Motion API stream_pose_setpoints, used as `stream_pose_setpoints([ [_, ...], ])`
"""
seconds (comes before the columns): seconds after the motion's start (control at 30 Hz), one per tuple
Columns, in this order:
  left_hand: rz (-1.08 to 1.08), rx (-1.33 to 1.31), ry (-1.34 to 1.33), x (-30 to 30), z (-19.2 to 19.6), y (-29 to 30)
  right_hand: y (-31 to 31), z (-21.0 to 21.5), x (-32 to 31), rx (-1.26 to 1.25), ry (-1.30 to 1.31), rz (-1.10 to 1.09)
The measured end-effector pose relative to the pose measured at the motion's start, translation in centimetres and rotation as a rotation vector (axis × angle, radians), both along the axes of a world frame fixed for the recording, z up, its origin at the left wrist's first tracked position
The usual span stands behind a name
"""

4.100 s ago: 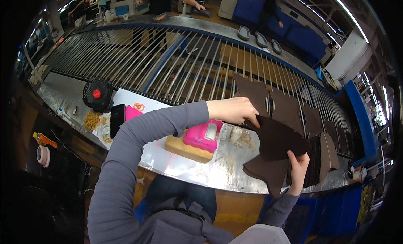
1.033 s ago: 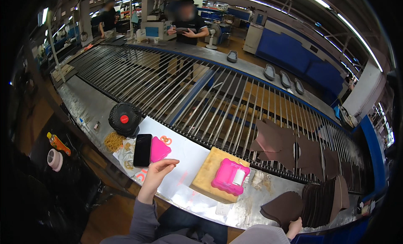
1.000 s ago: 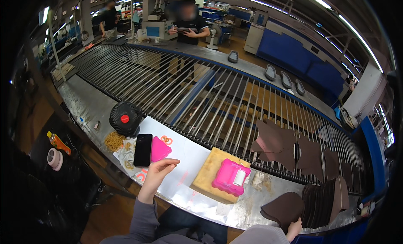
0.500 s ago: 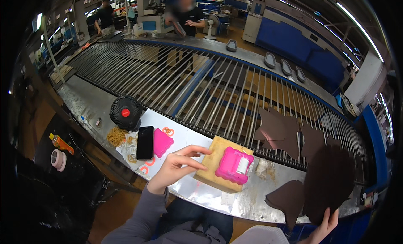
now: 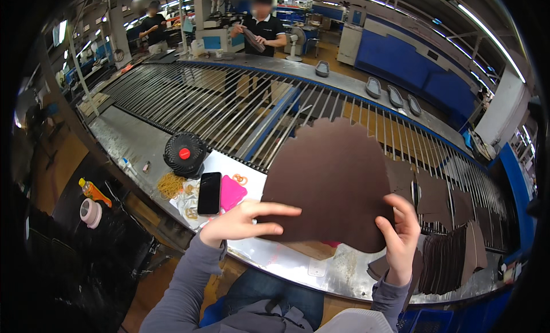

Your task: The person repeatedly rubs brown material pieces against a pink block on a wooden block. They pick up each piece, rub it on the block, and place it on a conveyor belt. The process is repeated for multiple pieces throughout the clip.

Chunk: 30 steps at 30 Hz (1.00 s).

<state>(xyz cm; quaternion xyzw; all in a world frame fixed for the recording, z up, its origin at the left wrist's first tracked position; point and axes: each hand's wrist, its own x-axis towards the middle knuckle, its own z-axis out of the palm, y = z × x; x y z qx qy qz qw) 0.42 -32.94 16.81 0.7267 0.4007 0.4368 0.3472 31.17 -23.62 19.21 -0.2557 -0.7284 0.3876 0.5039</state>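
A dark brown flat cut piece [image 5: 329, 172] with a scalloped far edge is held up above the workbench. My right hand [image 5: 403, 235] grips its lower right edge, thumb on the near face. At the lower left edge is my left hand [image 5: 246, 221], thumb and fingers apart and reaching over the near face. Below the piece, a tan block [image 5: 314, 250] and a sliver of a pink object [image 5: 331, 243] show; the rest of both is hidden. A stack of similar brown pieces [image 5: 444, 261] stands on the bench, right of my right hand.
A conveyor of metal rods [image 5: 229, 104] runs behind the bench, with brown pieces [image 5: 432, 198] on it. Left lie a black fan [image 5: 184, 154], a phone [image 5: 209, 193], a pink pad [image 5: 234, 192] and rubber bands [image 5: 171, 186]. Across the conveyor stands a person [image 5: 262, 32] holding something.
My right hand has brought a brown piece from the right to in front of me, over the tan block. My left hand has shifted little and now meets its left edge.
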Motion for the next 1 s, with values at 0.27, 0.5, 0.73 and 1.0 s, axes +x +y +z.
stream_pose_setpoints([
  [0.27, 0.197, 0.101, 0.114, -2.2, -2.6, 4.7, 4.5, -2.0, -0.2, 0.171, -0.437, 0.131],
  [0.5, 0.241, 0.123, 0.132, -1.6, -2.8, 5.6, 6.4, -4.3, 0.0, 0.305, -0.422, 0.094],
  [0.73, 0.331, 0.207, 0.258, -3.9, -3.6, 6.4, 7.1, -4.9, -1.6, 0.203, -0.462, 0.173],
  [1.0, 0.339, 0.138, 0.341, -5.4, -3.5, 6.3, 8.1, -7.9, -3.2, 0.191, -0.433, 0.179],
])
